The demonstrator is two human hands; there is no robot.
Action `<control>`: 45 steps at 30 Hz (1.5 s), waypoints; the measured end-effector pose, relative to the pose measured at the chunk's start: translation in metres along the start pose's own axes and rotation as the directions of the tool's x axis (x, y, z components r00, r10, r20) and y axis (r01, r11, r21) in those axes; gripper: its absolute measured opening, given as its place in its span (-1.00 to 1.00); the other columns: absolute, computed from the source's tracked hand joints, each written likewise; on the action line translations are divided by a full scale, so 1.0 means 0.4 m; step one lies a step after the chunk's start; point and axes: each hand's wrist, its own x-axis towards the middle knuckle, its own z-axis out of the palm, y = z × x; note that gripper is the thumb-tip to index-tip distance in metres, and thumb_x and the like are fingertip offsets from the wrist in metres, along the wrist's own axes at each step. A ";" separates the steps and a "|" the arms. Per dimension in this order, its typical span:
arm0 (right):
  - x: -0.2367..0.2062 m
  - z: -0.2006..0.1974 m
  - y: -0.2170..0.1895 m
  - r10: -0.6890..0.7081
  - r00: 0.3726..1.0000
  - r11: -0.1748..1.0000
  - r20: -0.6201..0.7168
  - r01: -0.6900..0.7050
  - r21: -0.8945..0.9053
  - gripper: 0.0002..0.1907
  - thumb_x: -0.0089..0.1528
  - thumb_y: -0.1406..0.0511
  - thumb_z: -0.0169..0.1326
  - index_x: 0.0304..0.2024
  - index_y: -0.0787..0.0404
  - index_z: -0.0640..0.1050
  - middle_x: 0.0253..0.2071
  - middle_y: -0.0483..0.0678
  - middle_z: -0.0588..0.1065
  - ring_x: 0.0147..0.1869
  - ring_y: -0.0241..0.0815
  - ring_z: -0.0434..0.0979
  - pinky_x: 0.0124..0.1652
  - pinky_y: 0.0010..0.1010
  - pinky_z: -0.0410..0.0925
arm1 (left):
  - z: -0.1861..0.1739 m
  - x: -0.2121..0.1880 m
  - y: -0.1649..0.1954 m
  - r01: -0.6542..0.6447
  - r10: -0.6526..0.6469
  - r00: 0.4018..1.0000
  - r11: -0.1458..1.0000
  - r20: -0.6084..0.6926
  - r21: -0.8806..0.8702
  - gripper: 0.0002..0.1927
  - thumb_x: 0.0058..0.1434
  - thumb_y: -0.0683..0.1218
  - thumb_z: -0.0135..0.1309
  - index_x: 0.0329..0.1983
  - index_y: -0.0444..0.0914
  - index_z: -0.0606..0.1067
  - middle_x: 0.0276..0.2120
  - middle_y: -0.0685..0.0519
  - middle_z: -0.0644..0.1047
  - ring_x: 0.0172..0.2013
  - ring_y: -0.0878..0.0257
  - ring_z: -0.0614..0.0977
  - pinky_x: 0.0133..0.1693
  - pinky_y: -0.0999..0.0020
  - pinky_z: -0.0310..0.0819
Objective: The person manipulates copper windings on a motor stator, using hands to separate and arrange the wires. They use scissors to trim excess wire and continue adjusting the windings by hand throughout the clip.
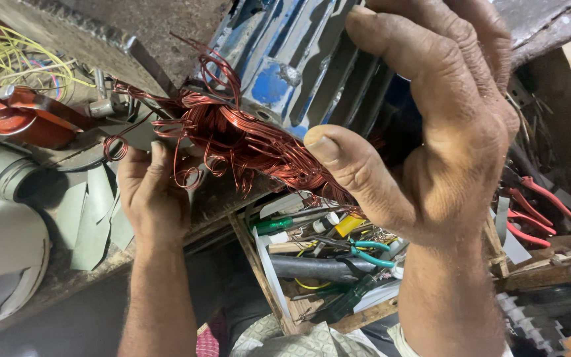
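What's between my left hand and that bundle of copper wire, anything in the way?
Nothing visible. The left hand is already at the copper wire bundle, its fingers in among the loose loops at the bundle's left end. The right hand holds the blue motor housing that the wire comes out of.

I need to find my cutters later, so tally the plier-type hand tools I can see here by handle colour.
Red-handled pliers: 2, at the right beside the right hand.
Teal-handled pliers: 1, in the wooden tray below the copper wire that the left hand touches.
Total: 3
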 end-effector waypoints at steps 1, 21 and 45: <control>0.000 0.001 0.000 0.003 1.000 1.000 0.000 -0.003 0.000 -0.40 0.40 -0.05 0.31 0.24 0.26 0.55 0.30 0.05 0.53 0.46 -0.08 0.39 0.44 -0.33 0.11 | 0.000 -0.001 -0.004 -0.022 0.021 0.999 1.000 0.026 0.017 -0.78 0.58 -0.18 -0.04 0.22 -0.35 0.42 0.06 -0.07 0.56 0.00 0.15 0.63 0.11 0.23 0.56; 0.004 0.001 0.001 -0.017 1.000 0.999 -0.013 0.017 0.028 -0.42 0.41 -0.03 0.31 0.24 0.25 0.55 0.29 0.05 0.54 0.47 -0.08 0.38 0.44 -0.34 0.13 | 0.016 -0.034 -0.012 -0.076 0.075 0.997 0.988 0.013 0.135 -0.76 0.55 -0.16 -0.01 0.22 -0.31 0.40 -0.01 -0.03 0.56 -0.10 0.22 0.67 -0.13 0.26 0.69; 0.007 -0.010 -0.045 -0.006 1.000 0.999 -0.016 0.006 0.032 -0.47 0.45 0.00 0.28 0.21 0.27 0.54 0.27 0.03 0.54 0.48 -0.05 0.44 0.42 -0.31 0.14 | -0.004 0.006 0.034 -0.176 0.140 0.983 0.898 0.117 0.402 -0.85 0.42 -0.42 0.03 0.00 -0.46 0.51 -0.11 0.04 0.61 -0.10 0.38 0.58 0.00 0.51 0.49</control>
